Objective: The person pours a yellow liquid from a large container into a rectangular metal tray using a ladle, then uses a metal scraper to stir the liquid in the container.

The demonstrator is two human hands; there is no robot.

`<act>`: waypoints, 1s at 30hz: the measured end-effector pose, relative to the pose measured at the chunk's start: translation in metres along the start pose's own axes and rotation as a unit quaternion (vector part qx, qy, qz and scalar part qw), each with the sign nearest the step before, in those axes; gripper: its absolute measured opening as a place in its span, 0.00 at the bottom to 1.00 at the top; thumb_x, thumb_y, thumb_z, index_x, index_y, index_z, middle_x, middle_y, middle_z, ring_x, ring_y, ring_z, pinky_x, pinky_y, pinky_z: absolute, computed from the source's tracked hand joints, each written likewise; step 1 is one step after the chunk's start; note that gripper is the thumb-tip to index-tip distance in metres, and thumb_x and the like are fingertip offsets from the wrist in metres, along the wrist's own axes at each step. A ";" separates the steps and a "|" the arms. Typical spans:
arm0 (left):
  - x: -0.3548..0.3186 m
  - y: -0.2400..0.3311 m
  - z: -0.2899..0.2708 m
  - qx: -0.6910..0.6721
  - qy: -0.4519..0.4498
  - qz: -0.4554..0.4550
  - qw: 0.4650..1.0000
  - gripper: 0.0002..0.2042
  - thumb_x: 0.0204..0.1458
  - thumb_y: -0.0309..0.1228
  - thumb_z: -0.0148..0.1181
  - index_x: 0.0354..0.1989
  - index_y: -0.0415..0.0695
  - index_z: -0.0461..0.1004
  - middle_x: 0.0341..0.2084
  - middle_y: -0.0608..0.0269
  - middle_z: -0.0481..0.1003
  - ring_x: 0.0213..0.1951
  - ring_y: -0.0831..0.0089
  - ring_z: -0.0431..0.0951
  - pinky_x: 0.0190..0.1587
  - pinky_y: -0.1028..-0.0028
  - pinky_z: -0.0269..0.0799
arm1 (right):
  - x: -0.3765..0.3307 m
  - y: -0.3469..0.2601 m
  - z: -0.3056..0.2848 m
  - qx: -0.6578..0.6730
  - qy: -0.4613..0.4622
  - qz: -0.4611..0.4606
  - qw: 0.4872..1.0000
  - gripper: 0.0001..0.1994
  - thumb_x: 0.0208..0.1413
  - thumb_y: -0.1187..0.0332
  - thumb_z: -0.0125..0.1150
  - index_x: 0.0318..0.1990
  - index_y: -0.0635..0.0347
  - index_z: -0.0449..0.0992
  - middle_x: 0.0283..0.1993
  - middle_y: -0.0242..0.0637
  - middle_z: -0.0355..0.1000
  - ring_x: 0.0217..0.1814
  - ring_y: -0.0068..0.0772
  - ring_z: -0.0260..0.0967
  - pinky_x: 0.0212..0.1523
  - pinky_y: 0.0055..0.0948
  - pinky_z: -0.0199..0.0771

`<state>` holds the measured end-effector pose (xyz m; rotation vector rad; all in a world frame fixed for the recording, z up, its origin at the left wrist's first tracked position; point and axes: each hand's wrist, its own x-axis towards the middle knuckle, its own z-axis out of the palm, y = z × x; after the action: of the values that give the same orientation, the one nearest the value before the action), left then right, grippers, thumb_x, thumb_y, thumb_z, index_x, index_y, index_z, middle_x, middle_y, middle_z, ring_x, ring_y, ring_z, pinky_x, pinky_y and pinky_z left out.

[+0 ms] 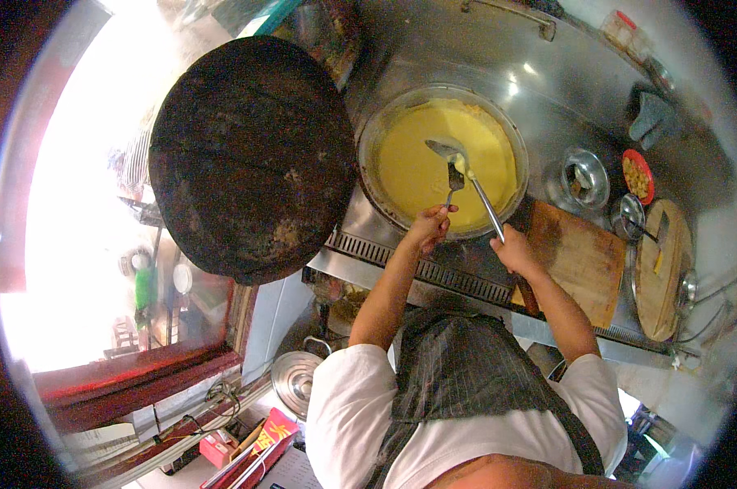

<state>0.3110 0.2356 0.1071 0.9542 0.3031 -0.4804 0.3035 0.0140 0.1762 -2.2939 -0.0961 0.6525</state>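
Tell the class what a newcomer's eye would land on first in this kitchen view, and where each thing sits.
First comes the wide round metal pan of bright yellow batter at top centre, where the left hand holds a small metal spatula against the long steel ladle gripped by the right hand. Left of it looms a huge blackened round griddle. A worn wooden chopping board lies to the right.

Fork [455,178] and ladle [450,149] over yellow batter [434,163].
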 end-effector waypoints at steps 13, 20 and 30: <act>0.082 -0.003 -0.010 0.499 0.358 0.283 0.737 0.17 0.46 0.23 0.45 0.47 0.33 0.64 0.24 0.40 0.71 0.28 0.49 0.72 0.30 0.58 0.67 | -0.009 -0.004 0.011 0.051 -0.017 0.033 0.998 0.11 0.52 0.66 0.52 0.28 0.61 0.58 0.14 0.34 0.57 0.07 0.28 0.55 0.08 0.31 0.55; 0.007 -0.001 0.031 0.501 0.314 0.254 0.765 0.13 0.45 0.24 0.47 0.39 0.33 0.68 0.19 0.46 0.70 0.24 0.53 0.71 0.27 0.60 0.64 | 0.000 0.015 0.013 0.076 0.035 0.066 0.994 0.12 0.53 0.64 0.52 0.28 0.61 0.58 0.13 0.34 0.56 0.07 0.28 0.56 0.07 0.31 0.55; 0.058 0.076 -0.003 0.685 0.223 0.147 0.678 0.08 0.41 0.25 0.50 0.30 0.38 0.71 0.21 0.46 0.72 0.28 0.50 0.73 0.30 0.60 0.67 | -0.012 0.008 -0.002 0.069 0.020 0.041 0.997 0.15 0.54 0.58 0.51 0.30 0.62 0.62 0.15 0.41 0.64 0.08 0.36 0.62 0.11 0.35 0.63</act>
<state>0.3998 0.2604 0.1325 2.5937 0.1748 -0.0734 0.2929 0.0036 0.1776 -2.1850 0.0621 0.6345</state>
